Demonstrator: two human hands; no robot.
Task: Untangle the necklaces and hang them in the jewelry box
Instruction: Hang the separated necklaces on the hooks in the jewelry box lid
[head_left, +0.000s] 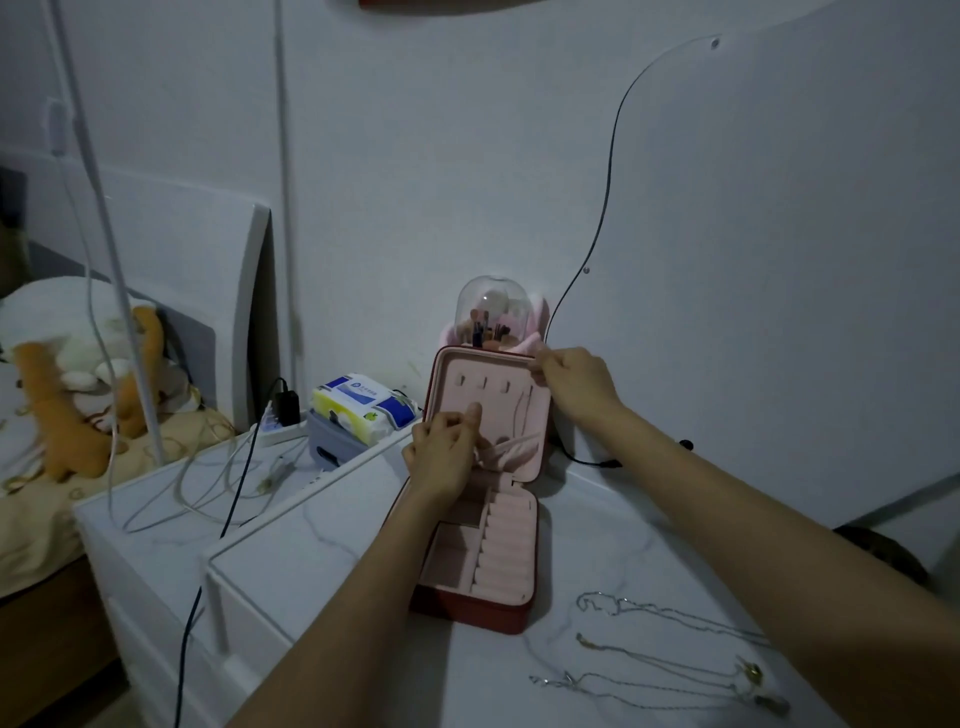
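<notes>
Two hands worked at the open red jewelry box on the white marble-patterned table. Left hand curled its fingers against the pink lid lining by the elastic pocket; whether it pinched anything could not be told. Right hand pinched the lid's top corner, beside one hung necklace. Three loose necklaces lay on the table, near right.

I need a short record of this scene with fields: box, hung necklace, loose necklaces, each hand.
jewelry box: open, lid upright
hung necklace: one chain, on the rightmost hook of the lid
loose necklaces: lie on the table, right of the box
left hand: fingers curled at the lid's pocket
right hand: pinches the lid's upper right corner
</notes>
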